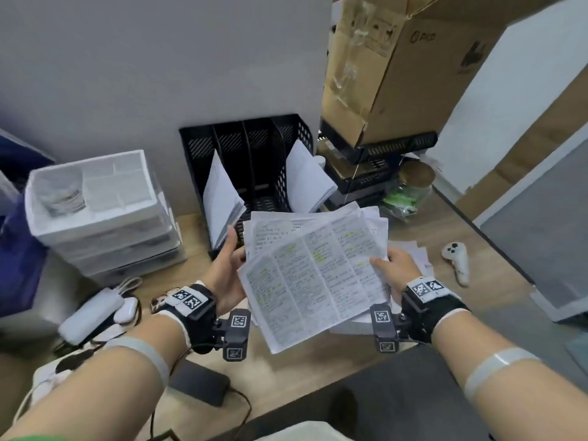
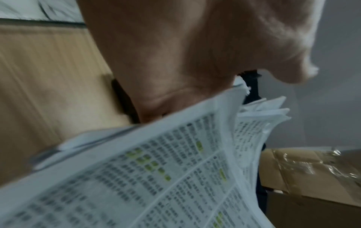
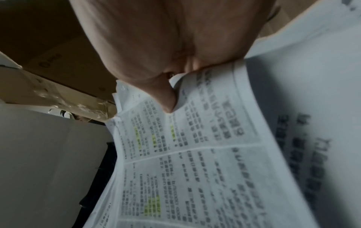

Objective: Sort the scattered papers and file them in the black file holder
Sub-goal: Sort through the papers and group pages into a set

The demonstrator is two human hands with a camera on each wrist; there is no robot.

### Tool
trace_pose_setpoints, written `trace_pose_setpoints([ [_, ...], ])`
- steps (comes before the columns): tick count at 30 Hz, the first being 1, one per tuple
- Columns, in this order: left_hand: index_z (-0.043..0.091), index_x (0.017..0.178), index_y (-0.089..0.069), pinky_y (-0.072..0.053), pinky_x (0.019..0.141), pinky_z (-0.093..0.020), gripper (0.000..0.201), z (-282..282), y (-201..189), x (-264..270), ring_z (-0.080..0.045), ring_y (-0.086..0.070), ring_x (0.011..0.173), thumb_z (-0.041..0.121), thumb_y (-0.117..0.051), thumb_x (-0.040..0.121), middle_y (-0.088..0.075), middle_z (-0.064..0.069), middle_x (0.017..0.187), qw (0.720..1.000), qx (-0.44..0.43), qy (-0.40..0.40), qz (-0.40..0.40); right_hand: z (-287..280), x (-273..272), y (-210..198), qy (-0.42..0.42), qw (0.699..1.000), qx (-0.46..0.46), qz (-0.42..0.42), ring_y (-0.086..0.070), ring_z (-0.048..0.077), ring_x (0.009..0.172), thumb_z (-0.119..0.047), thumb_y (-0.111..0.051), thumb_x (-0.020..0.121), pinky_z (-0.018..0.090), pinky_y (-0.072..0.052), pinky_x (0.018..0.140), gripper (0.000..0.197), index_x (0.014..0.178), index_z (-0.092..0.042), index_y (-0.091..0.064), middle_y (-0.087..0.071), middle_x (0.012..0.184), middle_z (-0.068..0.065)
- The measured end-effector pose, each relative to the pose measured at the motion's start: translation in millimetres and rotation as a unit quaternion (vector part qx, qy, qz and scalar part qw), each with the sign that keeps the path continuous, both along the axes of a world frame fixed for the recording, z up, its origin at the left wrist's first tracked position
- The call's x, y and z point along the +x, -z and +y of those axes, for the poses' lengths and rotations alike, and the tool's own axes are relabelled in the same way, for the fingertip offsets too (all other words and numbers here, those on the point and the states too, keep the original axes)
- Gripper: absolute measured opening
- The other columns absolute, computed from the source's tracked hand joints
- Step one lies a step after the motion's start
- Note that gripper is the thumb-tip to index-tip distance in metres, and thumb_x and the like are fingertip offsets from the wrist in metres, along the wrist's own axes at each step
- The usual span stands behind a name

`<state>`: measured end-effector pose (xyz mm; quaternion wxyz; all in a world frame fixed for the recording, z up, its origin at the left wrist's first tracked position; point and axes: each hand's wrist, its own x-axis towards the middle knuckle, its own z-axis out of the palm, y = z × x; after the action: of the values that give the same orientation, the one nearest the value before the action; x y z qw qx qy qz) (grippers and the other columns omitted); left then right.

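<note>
Both hands hold a loose stack of printed papers (image 1: pixel 315 268) with yellow-green highlights above the wooden desk. My left hand (image 1: pixel 227 265) grips the stack's left edge, thumb up along it. My right hand (image 1: pixel 393 265) pinches the right edge, its thumb on the top sheet. The same papers (image 2: pixel 175 177) fill the left wrist view under the palm (image 2: pixel 175 61), and the papers (image 3: pixel 195 154) show in the right wrist view with the thumb (image 3: pixel 164 95) pressed on them. The black file holder (image 1: pixel 248 160) stands behind against the wall, with paper bundles in its left slot (image 1: pixel 221 198) and right slot (image 1: pixel 307 178).
White drawer unit (image 1: pixel 98 211) at left. A cardboard box (image 1: pixel 391 65) sits on black trays (image 1: pixel 375 160) at right. More papers (image 1: pixel 416 253), a white controller (image 1: pixel 458 259) and a jar (image 1: pixel 407 192) lie right. A power bank (image 1: pixel 92 313), earbuds case (image 1: pixel 125 310) and phone (image 1: pixel 200 381) lie near left.
</note>
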<state>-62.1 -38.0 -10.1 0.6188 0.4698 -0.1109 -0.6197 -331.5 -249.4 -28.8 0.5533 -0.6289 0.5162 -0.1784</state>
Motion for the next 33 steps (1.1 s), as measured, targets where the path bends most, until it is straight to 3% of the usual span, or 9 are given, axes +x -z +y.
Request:
trace_pose_setpoints([
  [4, 0.018, 0.135, -0.058, -0.052, 0.098, -0.054, 0.058, 28.7, 17.9, 8.8, -0.033, -0.061, 0.123, 0.038, -0.074, 0.083, -0.062, -0.015, 0.136, 0.995, -0.004, 0.055, -0.088, 19.2, 17.7, 5.8, -0.017, 0.999, 0.035, -0.037, -0.072, 0.03, 0.094, -0.023, -0.057, 0.075, 0.056, -0.056, 0.083, 0.027, 0.094, -0.032, -0.074, -0.076, 0.102, 0.004],
  [9, 0.004, 0.116, -0.065, -0.052, 0.094, -0.061, 0.028, 37.4, 43.9, 21.8, -0.039, -0.068, 0.108, 0.002, -0.066, 0.089, -0.073, -0.015, 0.113, 0.973, 0.06, -0.083, -0.205, 35.0, 36.4, -0.5, -0.034, 0.998, 0.018, -0.049, -0.069, 0.027, 0.099, -0.006, -0.062, 0.084, 0.046, -0.056, 0.085, 0.025, 0.105, -0.016, -0.07, -0.074, 0.104, 0.005],
  [11, 0.002, 0.113, -0.066, -0.06, 0.078, -0.046, 0.026, 35.8, 40.5, 24.5, -0.02, -0.073, 0.086, 0.001, -0.067, 0.088, -0.077, -0.003, 0.093, 0.957, 0.058, -0.115, -0.26, 36.1, 41.3, -2.1, -0.035, 0.998, -0.003, -0.05, -0.068, 0.027, 0.098, 0.002, -0.066, 0.08, 0.038, -0.055, 0.082, 0.03, 0.109, -0.006, -0.068, -0.073, 0.103, 0.009],
  [14, 0.008, 0.101, -0.067, -0.044, 0.049, -0.01, 0.013, 34.7, 33.5, 22.2, 0.003, -0.059, 0.052, 0.003, -0.067, 0.089, -0.069, 0.013, 0.061, 0.923, 0.043, -0.133, -0.358, 42.0, 49.2, -4.2, -0.026, 0.998, -0.046, -0.046, -0.068, 0.025, 0.093, -0.002, -0.068, 0.078, 0.03, -0.054, 0.076, 0.028, 0.106, -0.005, -0.069, -0.073, 0.099, 0.01],
  [18, 0.031, 0.101, -0.066, -0.055, 0.066, -0.018, 0.026, 46.6, 48.1, 23.0, 0.001, -0.07, 0.082, 0.016, -0.077, 0.083, -0.075, 0.009, 0.092, 0.909, 0.058, -0.122, -0.394, 63.6, 52.6, -2.0, -0.064, 0.993, -0.09, -0.039, -0.066, 0.027, 0.087, -0.004, -0.065, 0.081, 0.034, -0.055, 0.067, 0.02, 0.1, -0.008, -0.067, -0.07, 0.093, 0.014],
  [20, 0.028, 0.108, -0.066, -0.054, 0.07, -0.015, 0.032, 54.8, 61.0, 23.1, 0.003, -0.069, 0.084, 0.019, -0.08, 0.08, -0.072, 0.012, 0.094, 0.905, 0.099, -0.082, -0.405, 76.1, 50.8, 13.3, -0.086, 0.991, -0.082, -0.053, -0.065, 0.033, 0.092, -0.003, -0.066, 0.076, 0.047, -0.055, 0.076, 0.026, 0.1, -0.014, -0.07, -0.07, 0.094, 0.014],
  [23, 0.012, 0.11, -0.071, -0.054, 0.073, -0.018, 0.029, 58.6, 71.4, 24.4, -0.011, -0.069, 0.088, 0.022, -0.077, 0.083, -0.072, 0.004, 0.092, 0.884, 0.155, -0.05, -0.438, 92.1, 49.4, 31.7, -0.082, 0.994, -0.042, -0.051, -0.067, 0.022, 0.1, 0.0, -0.069, 0.078, 0.038, -0.057, 0.083, 0.042, 0.098, -0.037, -0.072, -0.074, 0.097, -0.001],
  [26, 0.013, 0.112, -0.071, -0.053, 0.096, -0.042, 0.024, 52.5, 71.9, 29.7, -0.025, -0.068, 0.102, 0.018, -0.071, 0.089, -0.073, -0.005, 0.104, 0.886, 0.156, -0.082, -0.43, 91.9, 55.5, 32.2, -0.063, 0.995, -0.071, 0.012, -0.066, 0.029, 0.093, -0.009, -0.068, 0.084, 0.027, -0.052, 0.074, 0.014, 0.095, -0.018, -0.069, -0.069, 0.084, -0.003],
  [33, 0.03, 0.109, -0.072, -0.055, 0.092, -0.04, 0.035, 42.0, 54.9, 34.2, -0.019, -0.071, 0.103, 0.018, -0.083, 0.077, -0.076, 0.0, 0.109, 0.93, 0.072, -0.093, -0.349, 79.5, 60.4, 18.0, -0.026, 0.992, -0.024, -0.12, -0.068, 0.018, 0.094, -0.01, -0.072, 0.082, 0.03, -0.056, 0.079, 0.025, 0.102, -0.024, -0.072, -0.074, 0.097, 0.005],
])
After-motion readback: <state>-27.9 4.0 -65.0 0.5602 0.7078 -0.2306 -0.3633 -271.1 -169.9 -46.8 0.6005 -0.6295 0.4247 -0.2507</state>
